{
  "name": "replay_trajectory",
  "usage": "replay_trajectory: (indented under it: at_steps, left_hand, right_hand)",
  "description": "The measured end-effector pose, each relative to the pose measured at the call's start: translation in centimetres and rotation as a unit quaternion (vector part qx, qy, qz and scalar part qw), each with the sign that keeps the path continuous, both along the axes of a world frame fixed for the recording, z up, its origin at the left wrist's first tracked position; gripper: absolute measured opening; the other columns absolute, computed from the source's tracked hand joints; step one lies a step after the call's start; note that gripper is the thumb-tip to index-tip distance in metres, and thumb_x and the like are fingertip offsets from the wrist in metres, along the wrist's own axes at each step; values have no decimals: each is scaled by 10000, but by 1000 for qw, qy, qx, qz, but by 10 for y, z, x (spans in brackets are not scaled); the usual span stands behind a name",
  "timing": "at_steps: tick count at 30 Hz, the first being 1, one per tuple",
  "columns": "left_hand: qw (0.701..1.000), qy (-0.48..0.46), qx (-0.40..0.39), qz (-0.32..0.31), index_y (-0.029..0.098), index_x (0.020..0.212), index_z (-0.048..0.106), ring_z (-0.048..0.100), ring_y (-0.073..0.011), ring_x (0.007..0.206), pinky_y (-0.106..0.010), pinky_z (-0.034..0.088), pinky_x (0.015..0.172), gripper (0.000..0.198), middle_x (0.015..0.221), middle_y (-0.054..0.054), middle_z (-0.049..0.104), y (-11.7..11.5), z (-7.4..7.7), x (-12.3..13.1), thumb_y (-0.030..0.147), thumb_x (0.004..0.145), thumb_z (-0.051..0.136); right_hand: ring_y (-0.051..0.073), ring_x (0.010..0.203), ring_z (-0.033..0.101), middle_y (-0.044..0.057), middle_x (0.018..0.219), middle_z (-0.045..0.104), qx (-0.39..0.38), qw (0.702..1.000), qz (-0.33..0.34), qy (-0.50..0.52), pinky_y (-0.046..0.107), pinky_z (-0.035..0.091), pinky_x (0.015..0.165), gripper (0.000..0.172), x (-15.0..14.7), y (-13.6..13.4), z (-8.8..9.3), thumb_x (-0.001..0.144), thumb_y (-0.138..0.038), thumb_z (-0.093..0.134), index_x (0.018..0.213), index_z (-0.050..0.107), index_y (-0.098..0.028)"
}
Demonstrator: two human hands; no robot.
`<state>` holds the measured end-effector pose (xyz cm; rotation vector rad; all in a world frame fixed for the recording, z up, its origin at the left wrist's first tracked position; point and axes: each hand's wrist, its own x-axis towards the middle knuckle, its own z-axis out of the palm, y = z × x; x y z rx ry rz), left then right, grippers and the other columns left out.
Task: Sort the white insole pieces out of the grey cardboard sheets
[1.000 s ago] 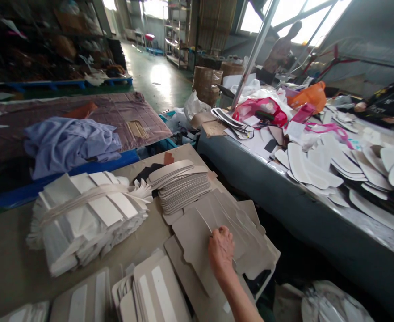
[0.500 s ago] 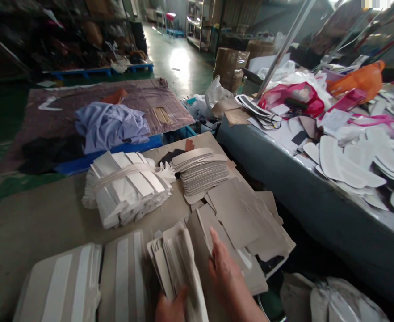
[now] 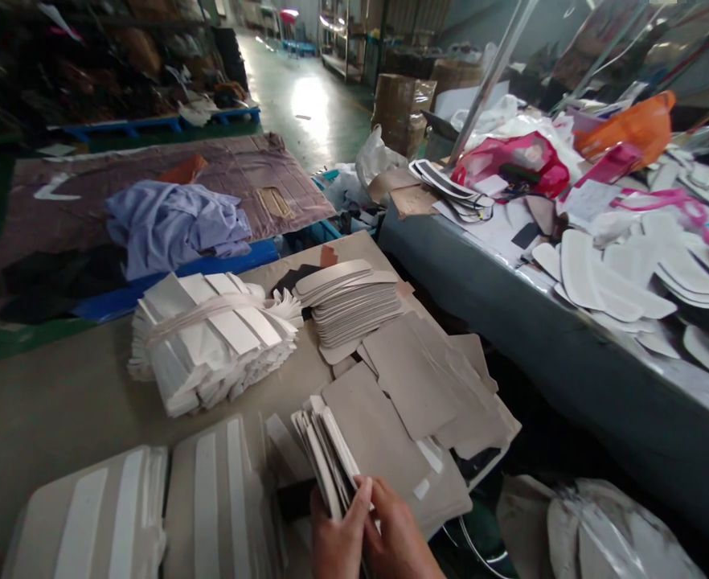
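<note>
My left hand (image 3: 338, 535) grips a bundle of thin beige sheet pieces (image 3: 325, 450), standing on edge, from its near end. Against its right side my right hand (image 3: 394, 523) closes too, fingertips pinching the near edge beside the left thumb. Flat beige sheets (image 3: 379, 422) lie just beyond and right of the hands. To the left sit two piles of beige pieces with white strips, a nearer-left pile (image 3: 98, 515) and another pile (image 3: 213, 490). Farther off are a tied bundle of white strips (image 3: 215, 338) and a neat stack of rounded beige pieces (image 3: 351, 305).
A grey-sided table (image 3: 481, 297) on the right carries white cut pieces (image 3: 608, 273), a pink bag (image 3: 514, 165) and an orange bag (image 3: 632, 133). Blue-purple cloth (image 3: 177, 229) lies on a covered surface ahead. A plastic-wrapped bundle (image 3: 601, 531) sits low at right.
My right hand has come down and left from above the flat sheets onto the bundle. The bundle is now squeezed together upright between both hands. The view has shifted slightly.
</note>
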<state>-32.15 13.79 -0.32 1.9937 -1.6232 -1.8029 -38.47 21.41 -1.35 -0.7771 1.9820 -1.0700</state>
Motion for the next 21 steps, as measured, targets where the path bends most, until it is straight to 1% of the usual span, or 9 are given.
replay_trajectory:
  at_steps: [2,4,7,10,12,14,17,19,21]
  left_hand:
    - [1000,2,-4,2,96,1021,466,647,-272,870,-320,517,737,575,1002,-194,635,0,2,-12,519,651,586]
    - [999,17,-14,26,103,1024,443,640,-263,880,-319,514,759,555,1031,-199,611,2,1,-23,481,647,594]
    - [997,27,-10,67,117,1018,448,654,-244,789,-307,527,683,482,957,-160,644,4,1,-33,381,644,600]
    - [999,-35,3,41,118,976,516,666,-254,740,-301,515,626,379,856,-127,687,1,5,-34,316,658,572]
    - [996,-93,0,-2,110,939,563,665,-295,769,-327,504,625,370,815,-142,697,-3,6,-28,345,655,575]
    - [990,-138,-6,-38,107,872,602,655,-349,805,-363,495,622,376,747,-164,698,-8,1,-17,400,639,578]
    - [988,-148,-7,-51,139,721,624,645,-388,830,-389,489,618,316,627,-168,682,-13,-16,5,434,633,551]
    - [989,-138,-15,-41,171,647,608,647,-384,832,-391,493,635,254,603,-158,678,-15,-28,20,416,625,546]
    - [991,-129,-33,-28,196,605,585,650,-377,830,-388,498,642,219,613,-148,682,-18,-37,32,413,609,555]
  right_hand:
    - [201,957,589,125,1026,629,-6,1000,-2,-20,310,461,843,311,-8,1,5,837,-219,396,1082,575,-149]
    - [208,983,573,114,1045,625,-20,999,3,-48,326,446,867,305,-15,2,10,838,-235,396,1071,580,-163]
    - [209,1018,551,94,1077,613,-34,994,9,-102,335,423,898,286,-26,4,20,820,-250,421,1035,598,-184]
    - [203,1037,538,92,1104,587,-40,989,17,-140,318,418,899,323,-28,7,23,755,-227,452,1041,594,-175]
    - [205,1058,526,98,1135,568,-40,989,22,-140,315,416,901,426,-22,10,18,678,-178,457,1089,568,-165]
    - [207,1069,520,93,1148,568,-36,992,25,-115,321,404,920,504,-13,13,8,617,-143,457,1110,555,-174]
    - [201,1062,534,84,1142,589,-6,999,29,-44,314,402,935,461,-8,16,-9,649,-138,487,1099,572,-194]
    - [209,1069,532,102,1146,589,53,997,6,53,326,403,939,398,-17,16,-19,714,-127,488,1098,580,-180]
    - [245,1083,516,131,1152,583,157,972,-36,173,380,391,944,357,-31,13,-25,762,-111,486,1104,579,-156]
